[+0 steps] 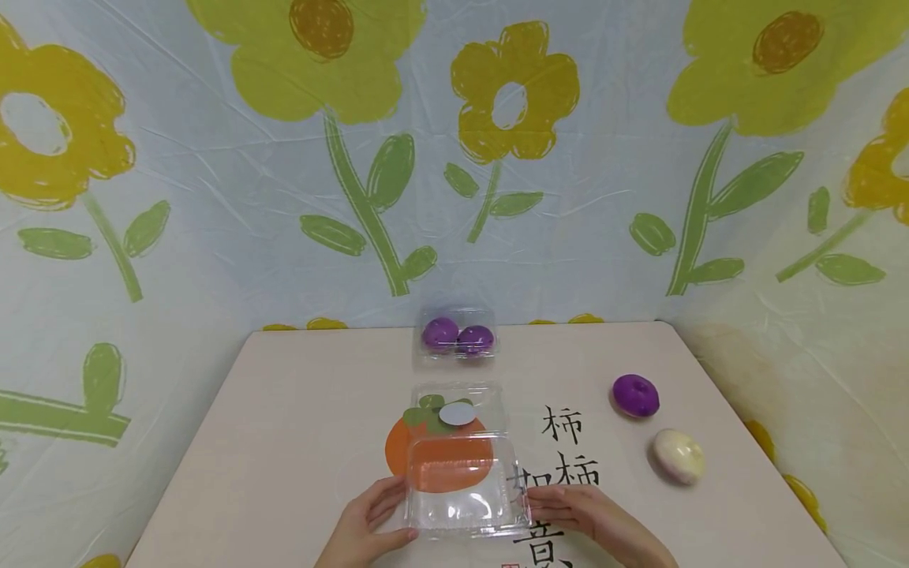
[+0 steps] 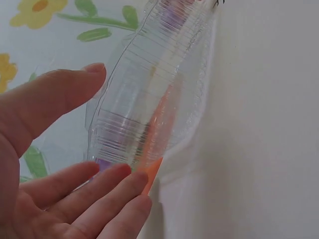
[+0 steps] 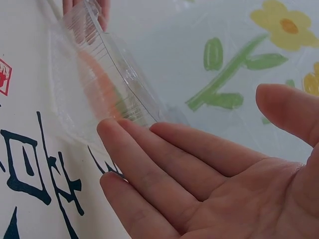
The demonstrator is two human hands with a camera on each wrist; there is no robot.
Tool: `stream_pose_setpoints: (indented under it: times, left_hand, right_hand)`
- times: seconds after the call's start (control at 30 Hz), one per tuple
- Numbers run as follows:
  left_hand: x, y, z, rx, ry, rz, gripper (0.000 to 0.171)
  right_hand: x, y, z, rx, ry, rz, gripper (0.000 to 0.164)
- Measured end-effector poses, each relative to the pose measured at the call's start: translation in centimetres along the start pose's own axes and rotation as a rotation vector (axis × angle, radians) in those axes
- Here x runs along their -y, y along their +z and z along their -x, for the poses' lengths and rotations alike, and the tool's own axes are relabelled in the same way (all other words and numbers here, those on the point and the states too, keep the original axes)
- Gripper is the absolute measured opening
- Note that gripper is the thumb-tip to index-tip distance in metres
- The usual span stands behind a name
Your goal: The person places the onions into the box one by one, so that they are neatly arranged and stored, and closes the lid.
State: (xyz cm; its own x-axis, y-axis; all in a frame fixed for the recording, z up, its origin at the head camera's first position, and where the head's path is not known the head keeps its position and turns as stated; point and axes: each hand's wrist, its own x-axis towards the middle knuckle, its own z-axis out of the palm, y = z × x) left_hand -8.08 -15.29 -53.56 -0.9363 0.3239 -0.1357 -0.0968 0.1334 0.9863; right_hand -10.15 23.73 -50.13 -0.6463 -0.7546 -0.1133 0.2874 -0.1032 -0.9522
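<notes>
A clear plastic clamshell box (image 1: 461, 505) lies unfolded on the table in the head view, with a white oval label (image 1: 458, 413) on its far half. At its left side is my left hand (image 1: 369, 521), thumb spread apart and fingers nearly straight; the fingertips (image 2: 137, 179) reach the box wall in the left wrist view. On the opposite side, my right hand (image 1: 585, 514) has its fingers extended, their tips (image 3: 109, 130) right at the box edge. Neither hand curls round the box. No contents show inside the near half.
Farther back stands another clear box (image 1: 420, 347) holding two purple round items (image 1: 440, 334). To the right lie a loose purple round item (image 1: 636, 396) and a cream-white one (image 1: 678, 457). The tabletop (image 1: 298, 426) bears a printed orange persimmon and black characters; a flowered cloth (image 1: 589, 197) hangs behind.
</notes>
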Motion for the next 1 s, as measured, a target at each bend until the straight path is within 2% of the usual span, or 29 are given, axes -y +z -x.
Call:
stream_pose_setpoints:
  times: [0.17,0.37,0.47,0.67,0.9,1.0]
  left_hand:
    - [0.2,0.2,-0.2,-0.006,0.046,-0.052,0.09]
    - [-0.1,0.6,-0.4,-0.032,0.087,-0.219,0.091]
    - [-0.3,0.7,-0.5,-0.046,0.092,-0.273,0.091]
    - [-0.4,0.8,-0.7,-0.036,0.126,-0.309,0.093]
    - [-0.2,0.4,-1.1,-0.013,0.288,-0.342,0.08]
    - [-0.5,0.4,-1.4,-0.009,0.28,-0.323,0.072]
  right_hand:
    - [0.0,-0.1,0.1,0.012,-0.014,0.007,0.05]
    - [0.1,-0.3,0.1,0.007,0.009,0.029,0.051]
    - [0.2,-0.3,0.1,0.004,0.014,0.04,0.052]
    - [0.3,-0.4,0.2,-0.022,0.015,0.066,0.051]
    - [0.9,-0.6,0.3,-0.023,0.029,0.085,0.05]
    - [1.2,-0.8,0.6,-0.023,-0.003,0.097,0.049]
